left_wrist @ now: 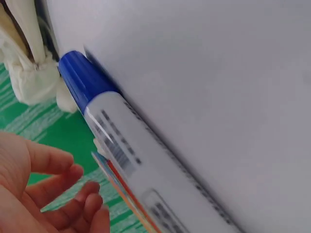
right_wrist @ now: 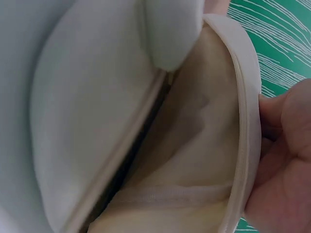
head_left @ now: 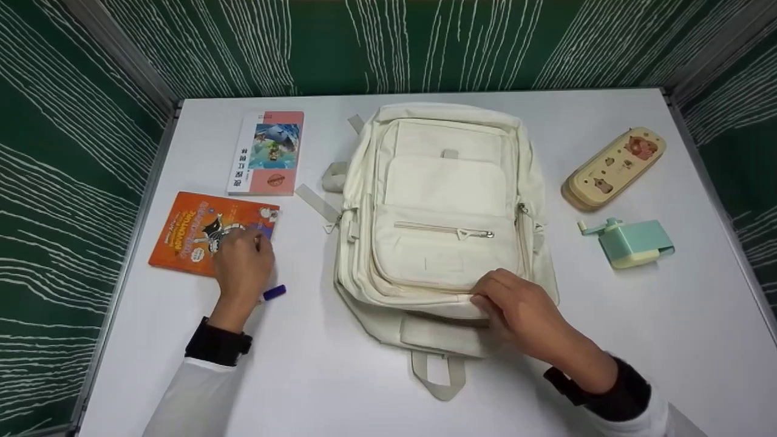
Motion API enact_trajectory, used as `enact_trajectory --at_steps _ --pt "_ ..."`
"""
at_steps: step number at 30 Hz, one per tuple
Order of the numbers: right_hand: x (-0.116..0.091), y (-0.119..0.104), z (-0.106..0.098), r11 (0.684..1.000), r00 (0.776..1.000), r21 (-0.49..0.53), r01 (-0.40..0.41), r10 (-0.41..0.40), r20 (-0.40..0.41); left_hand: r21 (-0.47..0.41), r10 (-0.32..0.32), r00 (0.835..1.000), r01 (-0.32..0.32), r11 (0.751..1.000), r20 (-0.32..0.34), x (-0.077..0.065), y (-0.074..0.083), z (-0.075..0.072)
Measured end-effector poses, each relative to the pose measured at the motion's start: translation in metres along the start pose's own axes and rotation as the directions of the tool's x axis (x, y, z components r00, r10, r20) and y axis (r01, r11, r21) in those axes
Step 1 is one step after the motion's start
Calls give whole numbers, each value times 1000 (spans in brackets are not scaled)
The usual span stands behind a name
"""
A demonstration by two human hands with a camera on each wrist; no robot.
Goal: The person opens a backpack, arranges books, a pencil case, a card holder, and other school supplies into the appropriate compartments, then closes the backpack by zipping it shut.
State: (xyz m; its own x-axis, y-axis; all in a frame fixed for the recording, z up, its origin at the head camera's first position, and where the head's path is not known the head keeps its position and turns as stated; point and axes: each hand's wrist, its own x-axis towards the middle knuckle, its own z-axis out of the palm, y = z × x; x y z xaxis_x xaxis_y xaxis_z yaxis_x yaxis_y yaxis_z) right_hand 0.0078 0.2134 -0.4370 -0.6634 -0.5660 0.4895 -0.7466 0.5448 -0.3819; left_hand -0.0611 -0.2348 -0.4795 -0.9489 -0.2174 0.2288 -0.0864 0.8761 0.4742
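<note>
A cream backpack (head_left: 449, 188) lies flat on the table, top handle toward me. My right hand (head_left: 525, 312) grips the edge of its opening, thumb and fingers on the fabric. In the right wrist view that edge (right_wrist: 249, 97) is held away, and the beige lining (right_wrist: 199, 121) shows. My left hand (head_left: 243, 261) is over the orange book (head_left: 182, 243), its fingers loosely bent with nothing between them in the left wrist view. Beside that wrist lies a white marker (left_wrist: 141, 155) with a blue cap (head_left: 274, 292), mostly hidden in the head view.
Behind the orange book lies a pink and white book (head_left: 285, 145). To the backpack's right are a yellow pencil case (head_left: 613, 167) and a mint green crank sharpener (head_left: 637, 241). Grey straps (head_left: 317, 202) stick out on the backpack's left. Green patterned panels surround the white table.
</note>
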Motion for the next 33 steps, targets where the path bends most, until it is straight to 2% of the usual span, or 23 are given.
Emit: enact_trajectory --at_steps 2,4,6,8,10,13,15,17,19,25,29,33 --pt "3 0 -4 1000 1000 14 -2 2 -11 34 -44 998 45 998 -34 -2 -6 -4" --pt "5 0 -7 1000 1000 20 2 -1 -17 88 -98 995 100 991 -34 -4 -12 -8" --pt "8 0 -9 1000 1000 20 5 -5 -19 162 -164 986 162 973 0 -6 -16 -12" --pt "10 0 -11 1000 1000 9 9 -9 -17 211 -253 965 234 949 70 -7 -19 -18" --pt "12 0 -13 1000 1000 2 13 -13 -20 233 -354 923 314 921 154 -4 -23 -24" --pt "14 1 -14 999 999 -14 31 -31 -38 188 -482 835 446 875 265 3 -28 -30" --pt "16 1 -14 999 998 -18 42 -43 -50 147 -539 784 520 841 308 9 -33 -34" --pt "17 0 -15 999 997 -17 50 -50 -55 95 -580 745 585 806 329 14 -37 -37" --pt "17 0 -15 998 997 -18 52 -53 -50 39 -610 717 636 770 337 18 -40 -39" --pt "16 -2 -16 1000 1000 -2 8 -8 -12 -119 -650 679 717 687 341 27 -40 -44" --pt "16 -1 -16 1000 1000 -16 16 -16 2 -158 -680 640 759 631 357 35 -41 -48" --pt "15 0 -16 999 999 -17 32 -32 -4 -174 -692 614 782 598 379 41 -45 -52"
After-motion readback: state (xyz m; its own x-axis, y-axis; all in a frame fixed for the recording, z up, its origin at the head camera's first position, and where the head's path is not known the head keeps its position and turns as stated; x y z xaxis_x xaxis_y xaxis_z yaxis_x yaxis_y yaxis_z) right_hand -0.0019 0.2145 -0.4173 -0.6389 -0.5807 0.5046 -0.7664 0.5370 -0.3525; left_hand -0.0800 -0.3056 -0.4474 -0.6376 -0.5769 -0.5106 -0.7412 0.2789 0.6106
